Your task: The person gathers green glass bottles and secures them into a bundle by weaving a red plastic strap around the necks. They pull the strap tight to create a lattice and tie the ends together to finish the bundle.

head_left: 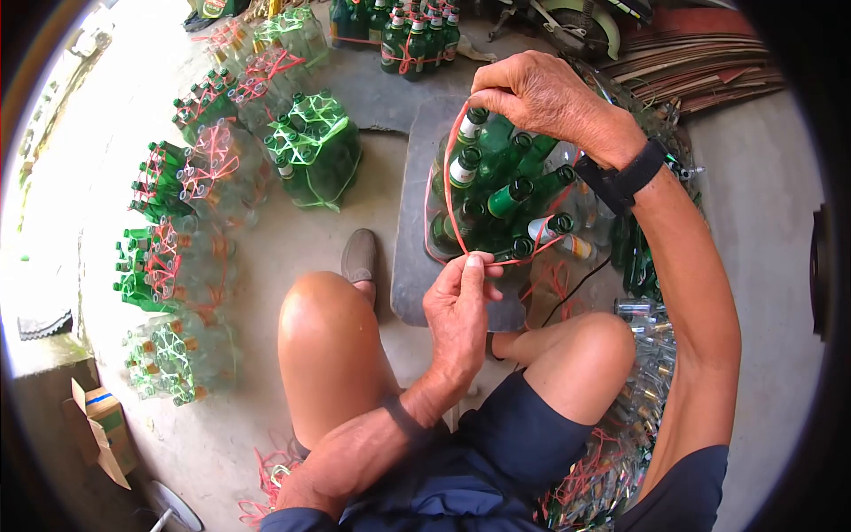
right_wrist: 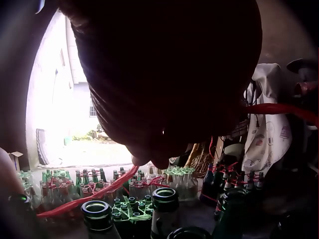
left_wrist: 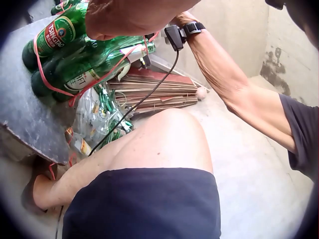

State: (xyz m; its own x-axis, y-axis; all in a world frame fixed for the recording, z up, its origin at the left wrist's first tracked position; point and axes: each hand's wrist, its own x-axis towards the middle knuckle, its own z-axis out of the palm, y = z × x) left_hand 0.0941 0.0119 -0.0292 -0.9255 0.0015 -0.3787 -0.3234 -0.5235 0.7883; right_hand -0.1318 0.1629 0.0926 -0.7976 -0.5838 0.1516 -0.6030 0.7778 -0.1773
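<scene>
A cluster of green glass bottles (head_left: 510, 197) stands upright on a dark grey slab (head_left: 409, 288) before the person's knees. Pink-red plastic twine (right_wrist: 94, 194) runs round the cluster, and a length of it rises over the near side. In the head view the left hand (head_left: 456, 306) pinches the twine between thumb and fingers at the near edge of the bottles. Above the bottle necks, the right hand (head_left: 554, 97) pinches the raised stretch of twine. A green bottle with a red and green label (left_wrist: 54, 36) lies inside the twine in the left wrist view.
Bundles of tied bottles (head_left: 213, 164) line the left side, and a green-tied bundle (head_left: 315, 151) stands nearer. Loose bottles (head_left: 651, 341) pile up on the right. Flat brown sheets (head_left: 691, 58) lie stacked at the back right. A black cable (left_wrist: 134, 107) hangs from the right wrist.
</scene>
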